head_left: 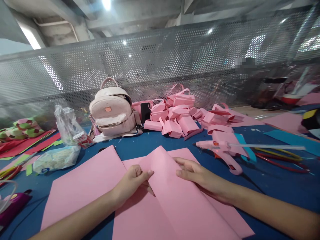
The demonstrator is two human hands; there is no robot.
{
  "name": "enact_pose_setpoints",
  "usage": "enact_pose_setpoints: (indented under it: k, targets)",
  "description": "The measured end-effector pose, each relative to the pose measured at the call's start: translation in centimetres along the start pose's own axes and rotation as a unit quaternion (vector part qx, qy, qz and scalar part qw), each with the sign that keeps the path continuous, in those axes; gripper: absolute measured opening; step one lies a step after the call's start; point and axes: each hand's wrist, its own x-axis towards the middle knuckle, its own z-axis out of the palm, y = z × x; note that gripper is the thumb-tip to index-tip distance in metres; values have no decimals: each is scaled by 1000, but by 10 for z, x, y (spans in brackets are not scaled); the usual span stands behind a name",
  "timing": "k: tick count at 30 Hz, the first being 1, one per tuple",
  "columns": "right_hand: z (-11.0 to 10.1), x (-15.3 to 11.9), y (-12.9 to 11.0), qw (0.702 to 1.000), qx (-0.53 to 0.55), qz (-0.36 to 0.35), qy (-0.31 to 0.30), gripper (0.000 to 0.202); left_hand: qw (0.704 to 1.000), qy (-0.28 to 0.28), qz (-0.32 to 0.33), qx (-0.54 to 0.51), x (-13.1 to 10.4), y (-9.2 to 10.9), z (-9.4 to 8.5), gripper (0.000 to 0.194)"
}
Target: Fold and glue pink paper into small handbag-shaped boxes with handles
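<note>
A large pink sheet [182, 203], curved and partly lifted, is held between my two hands. My left hand [133, 183] pinches its left edge between thumb and curled fingers. On the other side my right hand [197, 175] grips the right edge, thumb on top and some fingers hidden beneath. More pink paper lies flat under the raised sheet. Another pink sheet [85, 186] rests on the blue table to the left, partly beneath my left forearm.
A pink glue gun [222, 146] with a clear stick lies right on the blue table [270, 180], near scissors [282, 160]. Folded pink paper pieces [175, 116] and a backpack [112, 111] stand behind. Plastic bags [57, 158] lie left. A perforated metal screen [160, 60] rises behind.
</note>
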Motion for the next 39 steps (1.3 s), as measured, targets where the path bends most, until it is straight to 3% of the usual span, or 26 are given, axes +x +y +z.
enact_pose_setpoints:
  k: [29, 36, 39]
  targets:
    - [-4, 4, 5, 1000, 10, -12, -7, 61, 1000, -12, 5, 5, 1, -3, -3, 57]
    - [-6, 4, 6, 995, -58, -16, 79, 56, 1000, -5, 3, 13, 2, -3, -1, 59]
    - [-7, 5, 5, 996, -54, -20, 63, 54, 1000, 0, 0, 12, 2, -1, 0, 59]
